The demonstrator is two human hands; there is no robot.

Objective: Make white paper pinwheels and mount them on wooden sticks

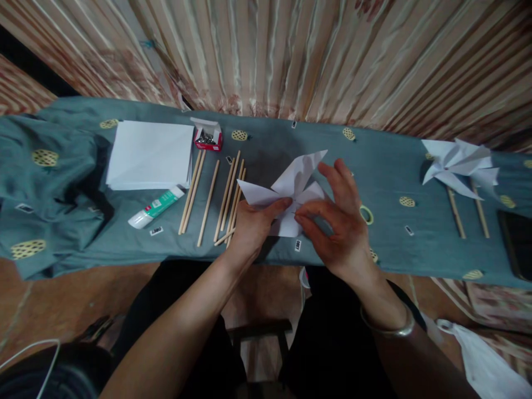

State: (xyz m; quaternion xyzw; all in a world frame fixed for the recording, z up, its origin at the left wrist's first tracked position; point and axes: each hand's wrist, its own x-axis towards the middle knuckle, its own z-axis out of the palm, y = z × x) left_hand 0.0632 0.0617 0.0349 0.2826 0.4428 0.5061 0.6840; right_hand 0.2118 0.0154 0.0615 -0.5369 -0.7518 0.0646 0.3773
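Note:
A white paper pinwheel [297, 174] with folded blades is held above the cloth-covered table. My left hand [255, 221] grips it from the left, thumb on top near the centre and the other fingers hidden beneath the paper. From the right, my right hand [338, 221] reaches to the middle of the pinwheel. Its thumb and forefinger pinch a tiny, thin, dark pin-like piece [294, 213], too small to make out well. The other fingers of that hand are raised and apart. Wooden sticks [226, 194] lie just left of my left hand.
A stack of white paper [152, 155], a glue tube [155, 208] and a red-and-white box [208, 136] of small metal pieces lie to the left. A green tape roll [366, 215] sits by my right hand. Finished pinwheels on sticks [457, 166] and a dark phone-like object [516, 244] are far right.

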